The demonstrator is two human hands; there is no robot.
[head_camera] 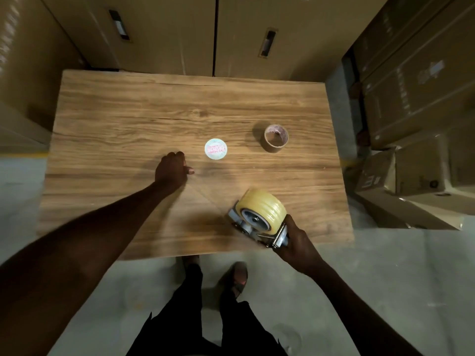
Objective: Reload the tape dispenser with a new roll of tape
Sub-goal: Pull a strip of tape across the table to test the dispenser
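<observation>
A metal tape dispenser [259,231] lies near the front right edge of the wooden table [128,111], with a full yellowish roll of clear tape [267,205] mounted on its hub. My right hand [295,242] grips the dispenser's handle. My left hand [171,170] rests on the table's middle with its fingers curled, its thumb pressing down the end of a faint clear strip of tape [210,196] that runs back to the dispenser. An empty brown cardboard core [276,138] stands at the right rear. A round white label disc [216,149] lies just right of my left hand.
Large cardboard boxes [167,34] stand close behind the table, and more boxes [416,98] are stacked at its right side. My legs and feet [231,291] are on the concrete floor below the table's front edge.
</observation>
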